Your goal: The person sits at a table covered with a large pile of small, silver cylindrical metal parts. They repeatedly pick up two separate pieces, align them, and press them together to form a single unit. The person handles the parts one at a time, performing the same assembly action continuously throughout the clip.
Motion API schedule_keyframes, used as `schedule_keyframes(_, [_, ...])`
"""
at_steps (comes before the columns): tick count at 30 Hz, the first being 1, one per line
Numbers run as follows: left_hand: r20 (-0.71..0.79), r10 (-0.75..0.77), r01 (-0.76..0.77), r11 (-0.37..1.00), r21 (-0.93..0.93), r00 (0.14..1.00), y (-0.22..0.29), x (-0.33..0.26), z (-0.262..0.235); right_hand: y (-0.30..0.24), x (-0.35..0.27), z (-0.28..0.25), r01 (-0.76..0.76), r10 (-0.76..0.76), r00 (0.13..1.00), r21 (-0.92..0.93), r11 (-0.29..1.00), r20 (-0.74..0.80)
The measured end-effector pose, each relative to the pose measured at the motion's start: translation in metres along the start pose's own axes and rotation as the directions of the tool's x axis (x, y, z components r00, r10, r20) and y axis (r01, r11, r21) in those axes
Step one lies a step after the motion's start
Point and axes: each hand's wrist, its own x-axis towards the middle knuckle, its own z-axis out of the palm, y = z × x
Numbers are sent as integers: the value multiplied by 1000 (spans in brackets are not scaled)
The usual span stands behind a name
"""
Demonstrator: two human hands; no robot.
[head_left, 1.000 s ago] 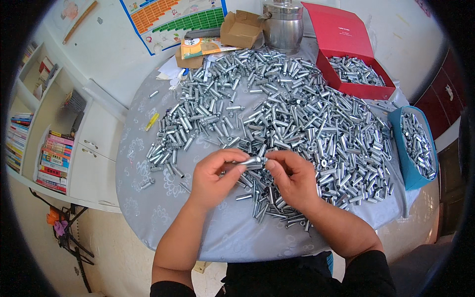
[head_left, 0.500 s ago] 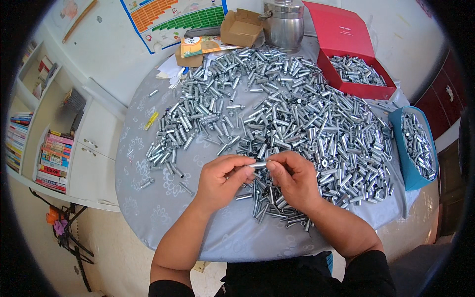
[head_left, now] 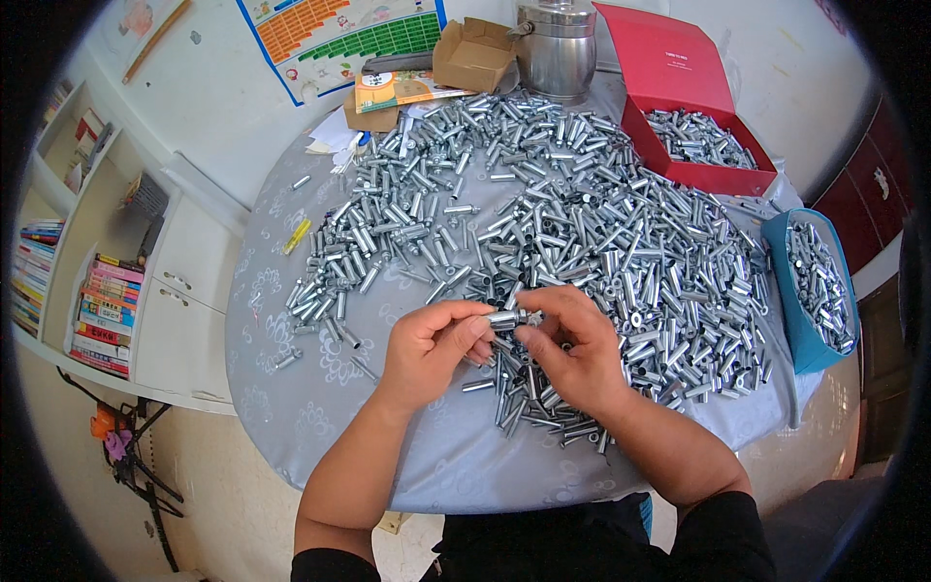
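Observation:
A shiny metal expansion bolt (head_left: 505, 320) lies level between my two hands, above the near edge of a big pile of similar metal sleeves and bolts (head_left: 621, 257). My left hand (head_left: 427, 351) pinches its left end between thumb and fingers. At the other end, the thumb and forefinger of my right hand (head_left: 578, 347) close around the bolt's tip. Part of the bolt is hidden by my fingers. Left of the main pile, more expansion bolts (head_left: 373, 228) are spread over the patterned grey tablecloth (head_left: 330, 417).
A red box (head_left: 713, 177) full of metal pieces stands open at the back right. Near the right edge is a blue bin (head_left: 815, 339) of such pieces. A steel pot (head_left: 557, 53), cardboard box (head_left: 473, 53) and yellow marker-like item (head_left: 298, 236) also sit on the table.
My right fingers have shifted and opened wider around the bolt's right end, showing more of that end. My left hand has moved slightly left and keeps its pinch.

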Motion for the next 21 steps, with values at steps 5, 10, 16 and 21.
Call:
schedule_keyframes(5, [34,26,-27,999,42,999,-2,0,2,17,-3,-4,-84,88,993,-55,995,74])
schedule_keyframes(10, [-4,-8,8,999,-31,1000,-1,0,0,4,-3,3,-79,80,997,82,993,-15])
schedule_keyframes(16, [-10,-2,1,999,-40,1000,1,0,0,4,-2,0,-75,76,997,-12,997,23])
schedule_keyframes(21, [5,-9,9,999,-34,1000,0,0,0,12,-4,-2,-111,111,994,-14,994,23])
